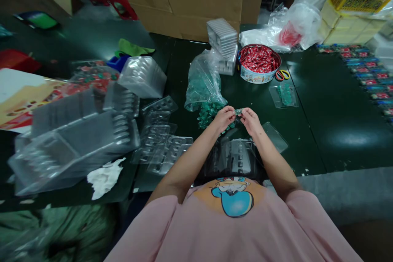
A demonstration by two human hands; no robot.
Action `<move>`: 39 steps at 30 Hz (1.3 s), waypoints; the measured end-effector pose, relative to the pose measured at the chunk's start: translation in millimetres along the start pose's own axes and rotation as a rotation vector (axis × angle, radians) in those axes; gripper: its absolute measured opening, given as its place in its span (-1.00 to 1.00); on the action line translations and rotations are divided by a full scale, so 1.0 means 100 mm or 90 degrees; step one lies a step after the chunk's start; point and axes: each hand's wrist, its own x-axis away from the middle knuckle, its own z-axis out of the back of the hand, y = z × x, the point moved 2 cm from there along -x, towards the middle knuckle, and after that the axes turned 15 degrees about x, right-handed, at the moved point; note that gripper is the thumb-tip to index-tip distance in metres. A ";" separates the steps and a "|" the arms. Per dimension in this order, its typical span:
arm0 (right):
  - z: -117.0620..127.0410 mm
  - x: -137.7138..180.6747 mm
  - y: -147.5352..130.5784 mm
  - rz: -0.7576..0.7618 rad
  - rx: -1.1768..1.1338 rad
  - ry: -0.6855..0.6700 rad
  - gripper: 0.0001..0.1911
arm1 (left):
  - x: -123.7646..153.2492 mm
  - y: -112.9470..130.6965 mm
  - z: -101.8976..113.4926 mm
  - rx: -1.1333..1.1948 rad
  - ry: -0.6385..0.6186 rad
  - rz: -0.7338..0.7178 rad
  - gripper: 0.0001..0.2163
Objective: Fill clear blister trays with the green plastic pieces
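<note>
Between the fingertips of my left hand (225,118) and my right hand (250,120) is a small green piece (238,111), pinched from both ends. Its exact kind is too small to tell. Just beyond my left hand lies a pile of small green pieces (206,115), spilling from the mouth of a clear plastic bag (203,80). Below my hands, close to my body, rests a clear plastic tray (241,155). To the right, a flat clear tray (287,95) holds more of the green pieces.
A round tin (258,77) of red wrapped pieces stands behind, with scissors (282,75) beside it. Stacked clear trays (76,143) and loose blister trays (167,147) cover the left. A large cardboard box (190,0) rises at the back. Rows of small packs (368,71) lie far right.
</note>
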 end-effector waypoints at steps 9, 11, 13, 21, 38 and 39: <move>0.14 -0.16 0.02 0.044 0.254 0.051 -0.71 | -0.10 0.11 -0.02 -0.141 0.059 -0.017 -0.84; 0.19 -0.16 0.10 0.057 0.366 0.046 -0.77 | -0.13 0.10 0.05 -0.277 0.055 -0.021 -0.88; 0.24 -0.14 0.18 0.066 0.499 0.046 -0.81 | -0.15 0.08 0.12 -0.434 0.037 -0.032 -0.90; 0.18 -0.04 0.27 0.088 0.824 0.046 -0.80 | -0.23 -0.01 0.23 -0.869 -0.045 -0.087 -0.75; 0.13 0.00 0.36 0.148 1.109 0.014 -0.84 | -0.22 -0.05 0.23 -0.926 -0.026 -0.057 -0.71; 0.14 0.01 0.36 0.154 1.104 0.011 -0.85 | -0.21 -0.05 0.24 -0.910 -0.042 -0.067 -0.71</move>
